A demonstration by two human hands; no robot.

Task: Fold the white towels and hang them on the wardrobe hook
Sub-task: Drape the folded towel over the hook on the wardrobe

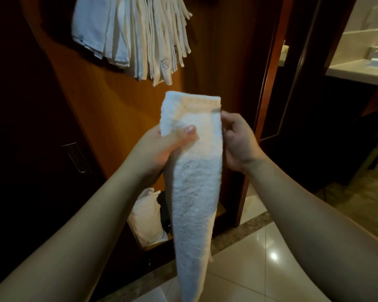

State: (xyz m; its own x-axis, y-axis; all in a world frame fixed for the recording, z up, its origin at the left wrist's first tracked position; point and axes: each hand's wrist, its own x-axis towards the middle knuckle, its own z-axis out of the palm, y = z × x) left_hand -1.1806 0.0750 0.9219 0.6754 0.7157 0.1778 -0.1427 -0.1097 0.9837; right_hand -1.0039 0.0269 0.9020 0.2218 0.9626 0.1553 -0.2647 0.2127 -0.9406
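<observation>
One white towel (194, 192), folded narrow, fluffy, hanging long.

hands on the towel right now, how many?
2. The left hand grips the left edge of the held towel, thumb across the front. The right hand pinches its right edge near the top. Most fingers are hidden behind the cloth.

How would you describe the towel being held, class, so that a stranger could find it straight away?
Start at the brown wardrobe panel, where a bundle of hanging towels fans out near the top. Below it, the left hand and right hand hold one white towel. Unlike the hanging ones, it is a single narrow folded strip trailing down towards the tiled floor.
</observation>
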